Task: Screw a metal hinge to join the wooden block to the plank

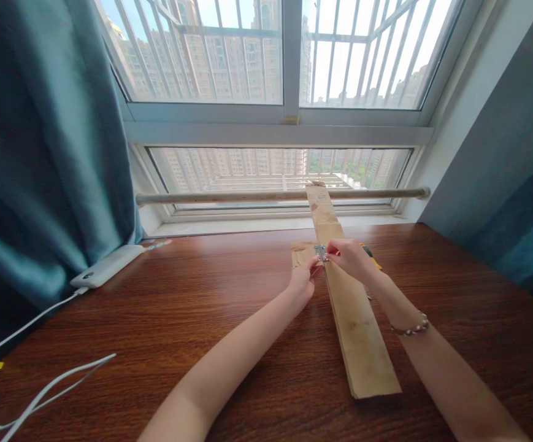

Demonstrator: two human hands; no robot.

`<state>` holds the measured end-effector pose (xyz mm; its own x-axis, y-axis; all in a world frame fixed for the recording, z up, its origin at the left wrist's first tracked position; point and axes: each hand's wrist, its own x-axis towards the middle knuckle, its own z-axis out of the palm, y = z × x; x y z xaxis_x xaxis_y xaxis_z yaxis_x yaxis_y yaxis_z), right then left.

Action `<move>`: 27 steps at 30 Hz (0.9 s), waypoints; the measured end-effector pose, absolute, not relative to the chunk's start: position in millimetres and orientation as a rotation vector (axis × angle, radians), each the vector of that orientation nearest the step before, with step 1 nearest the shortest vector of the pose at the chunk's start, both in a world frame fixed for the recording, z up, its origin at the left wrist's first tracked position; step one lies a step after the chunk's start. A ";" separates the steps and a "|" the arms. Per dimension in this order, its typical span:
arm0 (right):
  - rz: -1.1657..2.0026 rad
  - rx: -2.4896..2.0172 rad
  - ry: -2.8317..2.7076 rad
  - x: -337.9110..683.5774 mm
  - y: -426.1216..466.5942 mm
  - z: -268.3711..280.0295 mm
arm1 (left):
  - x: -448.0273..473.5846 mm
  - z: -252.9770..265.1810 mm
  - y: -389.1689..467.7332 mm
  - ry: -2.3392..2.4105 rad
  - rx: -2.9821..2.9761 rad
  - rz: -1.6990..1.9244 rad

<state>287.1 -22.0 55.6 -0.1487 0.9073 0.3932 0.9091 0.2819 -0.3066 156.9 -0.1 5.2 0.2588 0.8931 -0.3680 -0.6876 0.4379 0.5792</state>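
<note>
Single head cam, looking forward-down across wood-grain tabletop [229,276] to barred window [291,73]; left hand [303,279], right hand [349,258] mid-range.

long strip [360,325] and short piece [298,259]: pale tan, with darker brown smudges; metal hinge [320,251] silver-grey. tabletop [229,294] reads dark reddish brown, streaked with wood grain; curtain [40,135] plain teal-blue. cable [70,299] and flat box [112,266] are white, tool [376,262] yellow and black, bracelet [420,328] mixed brown and whitish.
</note>
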 end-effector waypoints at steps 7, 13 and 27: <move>-0.183 -1.667 -2.173 278.9 -27.2 60.5 | 156.6 3.6 0.6 0.734 0.329 1.102; -0.159 -1.712 -2.159 279.8 -25.0 53.0 | 156.6 -2.7 3.2 0.767 0.365 1.095; -0.033 -1.823 -1.929 304.5 -21.0 60.1 | 156.9 -6.2 4.3 0.803 0.384 1.070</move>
<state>304.5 -21.0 60.1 0.0049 0.9343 0.3566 0.9459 0.1114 -0.3049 156.9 4.3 -6.2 0.2406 0.8875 -0.3931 -0.6256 0.4514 0.6363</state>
